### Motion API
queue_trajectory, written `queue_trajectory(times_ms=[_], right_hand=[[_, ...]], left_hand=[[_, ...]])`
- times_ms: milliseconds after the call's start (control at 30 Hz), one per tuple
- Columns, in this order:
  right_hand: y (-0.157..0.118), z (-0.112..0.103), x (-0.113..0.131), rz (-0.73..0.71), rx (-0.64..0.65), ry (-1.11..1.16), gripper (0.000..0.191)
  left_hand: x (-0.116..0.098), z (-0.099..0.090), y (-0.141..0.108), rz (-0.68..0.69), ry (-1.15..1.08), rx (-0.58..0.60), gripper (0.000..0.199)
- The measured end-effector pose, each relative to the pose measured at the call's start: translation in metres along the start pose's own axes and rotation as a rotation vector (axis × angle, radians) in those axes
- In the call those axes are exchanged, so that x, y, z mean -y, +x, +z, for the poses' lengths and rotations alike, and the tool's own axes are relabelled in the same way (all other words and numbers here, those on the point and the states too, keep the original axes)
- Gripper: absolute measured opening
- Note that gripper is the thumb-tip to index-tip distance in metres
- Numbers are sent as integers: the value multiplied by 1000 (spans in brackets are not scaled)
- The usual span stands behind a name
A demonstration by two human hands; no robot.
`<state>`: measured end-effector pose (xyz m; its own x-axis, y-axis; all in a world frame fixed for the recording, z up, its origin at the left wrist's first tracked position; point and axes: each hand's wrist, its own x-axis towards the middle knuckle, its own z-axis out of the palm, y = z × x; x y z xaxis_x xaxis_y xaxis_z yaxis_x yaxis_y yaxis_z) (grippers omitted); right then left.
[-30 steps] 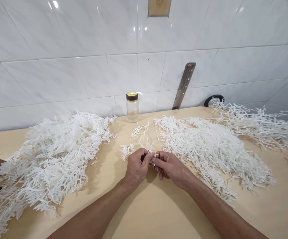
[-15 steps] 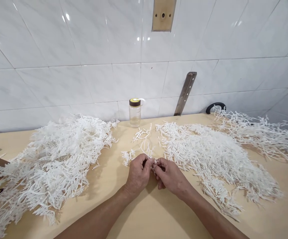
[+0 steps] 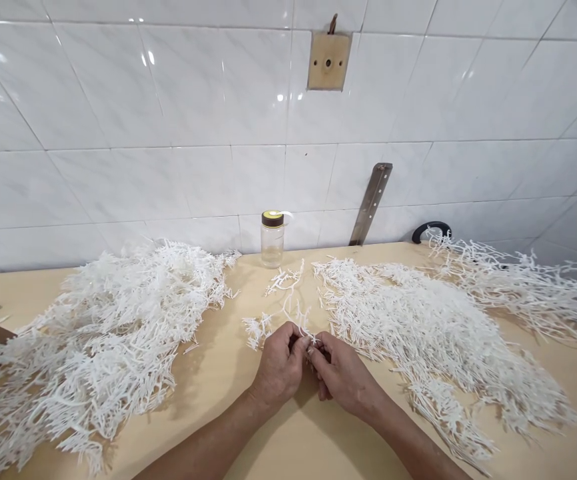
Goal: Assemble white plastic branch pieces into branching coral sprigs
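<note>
Nearest, the grip is closed: the left hand (image 3: 279, 365) and right hand (image 3: 344, 375) pinch a white branched sprig (image 3: 299, 321), held and not set down. Just left of the grip lies a small white cluster (image 3: 257, 331). Farther out, a left heap (image 3: 128, 327) and a right heap (image 3: 418, 317) flank it on the worktop (image 3: 288, 457); whether either has been handled cannot be told. Beyond stands a bottle (image 3: 272, 247).

At eight o'clock, the left heap (image 3: 128, 333) is white; at four, the right heap (image 3: 433, 327) matches. The tabletop (image 3: 218, 380) is pale tan. At twelve, grey veining streaks the white tiled wall (image 3: 193, 87) around a yellowish-beige plate (image 3: 322, 75).
</note>
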<state>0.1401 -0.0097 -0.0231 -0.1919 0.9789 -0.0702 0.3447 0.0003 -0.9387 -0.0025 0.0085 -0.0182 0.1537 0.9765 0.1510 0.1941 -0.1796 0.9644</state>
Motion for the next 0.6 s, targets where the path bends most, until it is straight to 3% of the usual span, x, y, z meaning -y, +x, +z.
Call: queue_trajectory(times_ms=[133,267,367,600], right_hand=[[0,2,4,-53,-14,-32,23],[-1,4,7,-81,-44,-38,21],[-4,5,9,-93,-61,-9,21],[-2,-6,12,-99,-186,-22,23]], left_hand=[[2,0,2,-28,-18,-22,21],[7,-3,9,-152,-103,-21,21],[8,-9,16,-234,-197,-96,25],[1,-15,17,-216,-275,-12,33]])
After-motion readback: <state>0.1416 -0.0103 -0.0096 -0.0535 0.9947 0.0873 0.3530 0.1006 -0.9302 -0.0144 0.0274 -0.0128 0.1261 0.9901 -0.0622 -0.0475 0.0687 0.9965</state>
